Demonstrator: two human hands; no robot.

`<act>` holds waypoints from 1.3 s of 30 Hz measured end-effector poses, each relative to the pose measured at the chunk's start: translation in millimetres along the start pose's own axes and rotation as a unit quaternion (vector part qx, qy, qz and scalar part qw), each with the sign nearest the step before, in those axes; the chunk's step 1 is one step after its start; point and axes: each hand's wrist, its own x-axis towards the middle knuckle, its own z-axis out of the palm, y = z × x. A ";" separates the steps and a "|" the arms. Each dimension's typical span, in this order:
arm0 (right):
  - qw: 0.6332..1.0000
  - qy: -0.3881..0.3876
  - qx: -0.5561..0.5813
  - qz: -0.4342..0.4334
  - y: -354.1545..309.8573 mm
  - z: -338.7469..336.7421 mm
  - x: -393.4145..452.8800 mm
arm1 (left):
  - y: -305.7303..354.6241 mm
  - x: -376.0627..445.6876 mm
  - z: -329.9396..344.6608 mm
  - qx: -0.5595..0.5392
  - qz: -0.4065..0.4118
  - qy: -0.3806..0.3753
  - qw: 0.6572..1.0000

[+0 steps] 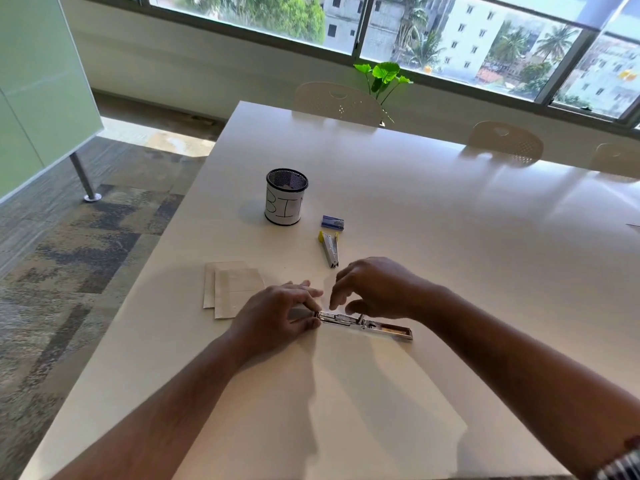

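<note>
Left hand point(277, 315) pinches the stapler point(367, 323) by its left end — right hand point(375, 289), fingers loosely curled, above its middle.

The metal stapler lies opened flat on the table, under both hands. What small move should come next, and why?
Probably lower the right hand onto the middle of the stapler. The left hand pinches its left end and steadies it, while the right hand hovers just above the open channel with fingers pointing down. Whether it holds anything is unclear.

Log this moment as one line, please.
left hand: pinches end of open stapler | right hand: over its middle | nearby: papers, BIN cup
</note>
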 end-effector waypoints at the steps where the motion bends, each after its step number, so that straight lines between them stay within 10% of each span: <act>1: 1.000 -0.013 -0.011 -0.008 -1.0 -1.6 2.6 | 0.5 -0.1 -0.5 0.000 0.000 0.001 1.000; 39: 0.987 0.031 0.151 -0.039 4.6 12.8 -9.1 | -0.5 -0.3 0.2 0.011 0.003 0.002 1.000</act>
